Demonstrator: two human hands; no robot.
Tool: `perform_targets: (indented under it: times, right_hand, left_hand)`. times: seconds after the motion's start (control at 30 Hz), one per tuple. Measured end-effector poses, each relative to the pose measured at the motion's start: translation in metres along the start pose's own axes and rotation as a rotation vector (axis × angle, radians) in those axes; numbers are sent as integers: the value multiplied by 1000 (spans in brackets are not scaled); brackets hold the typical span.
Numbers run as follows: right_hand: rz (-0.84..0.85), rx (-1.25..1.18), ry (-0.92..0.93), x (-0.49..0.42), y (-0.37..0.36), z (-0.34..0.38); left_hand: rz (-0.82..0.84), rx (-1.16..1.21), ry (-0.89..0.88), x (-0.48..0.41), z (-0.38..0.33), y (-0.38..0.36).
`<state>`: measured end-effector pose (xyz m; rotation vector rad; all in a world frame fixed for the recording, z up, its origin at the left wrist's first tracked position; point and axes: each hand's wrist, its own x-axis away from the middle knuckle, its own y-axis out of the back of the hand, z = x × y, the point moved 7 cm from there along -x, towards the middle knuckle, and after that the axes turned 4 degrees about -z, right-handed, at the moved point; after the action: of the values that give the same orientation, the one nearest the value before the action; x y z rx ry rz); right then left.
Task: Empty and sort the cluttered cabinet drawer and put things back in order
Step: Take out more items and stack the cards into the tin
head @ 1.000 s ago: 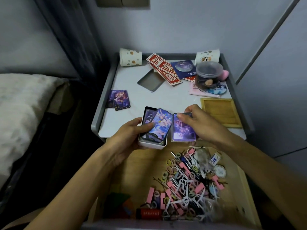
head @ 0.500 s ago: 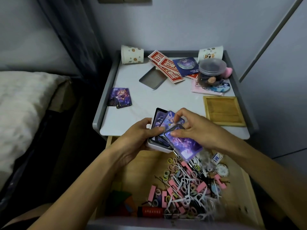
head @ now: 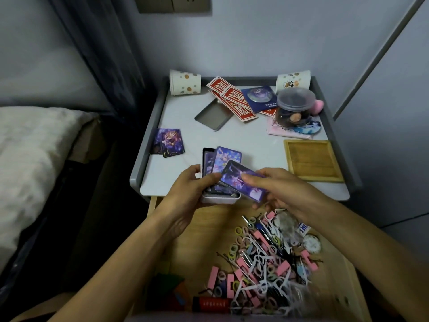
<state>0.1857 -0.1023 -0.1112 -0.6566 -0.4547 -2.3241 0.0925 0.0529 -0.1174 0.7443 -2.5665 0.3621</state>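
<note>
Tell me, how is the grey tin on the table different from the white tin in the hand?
The grey tin lies on the table with nobody touching it; the white tin is held by the left hand. The grey tin is empty; the white tin is stuffed with cards. Both are rectangles with rounded corners.

bare forearms, bare left hand [head: 185, 194] and right hand [head: 281, 189]
</note>
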Motion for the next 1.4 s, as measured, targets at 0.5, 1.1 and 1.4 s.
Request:
perform_targets:
  times: [0.5, 1.1, 1.4]
  right_hand:
    - [-191, 273, 503, -6, 32, 57]
    - [-164, 402, 459, -9, 6, 47]
    - [-247, 409, 416, -9, 11, 43]
  left_hand:
    - [181, 23, 65, 10, 0, -11]
    - [250, -21, 96, 15, 9, -22]
    - [240, 44, 142, 16, 18, -28]
